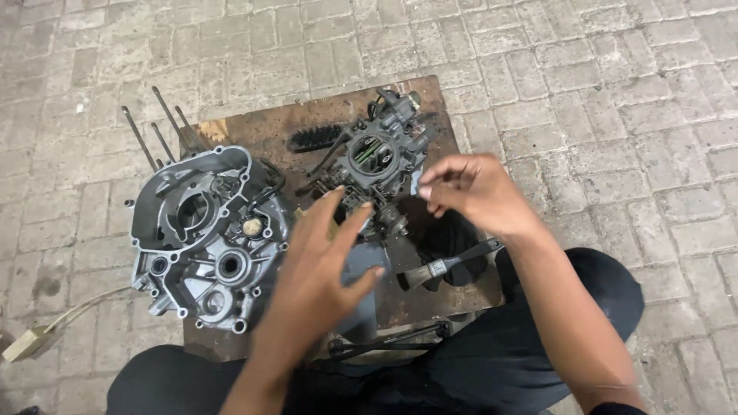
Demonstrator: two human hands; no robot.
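My fingers (350, 230) were spread, gripping nothing, both hands above one grimy grey carburetor (380, 157) (round throat upward); one crankcase (204, 234), two brushes beside.

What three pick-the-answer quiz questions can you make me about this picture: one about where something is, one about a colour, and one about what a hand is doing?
1. Where is the silver engine case?
A. on the board's left side
B. on the person's lap
C. far off on the paving

2. What colour is the brush at the board's far edge?
A. yellow
B. black
C. white

3. How is the left hand?
A. closed in a fist
B. gripping a hammer
C. open, fingers spread

Answers: 1 A, it sits left of the carburetor on the rusty board. 2 B, its bristles look black. 3 C, the fingers are apart and hold nothing.
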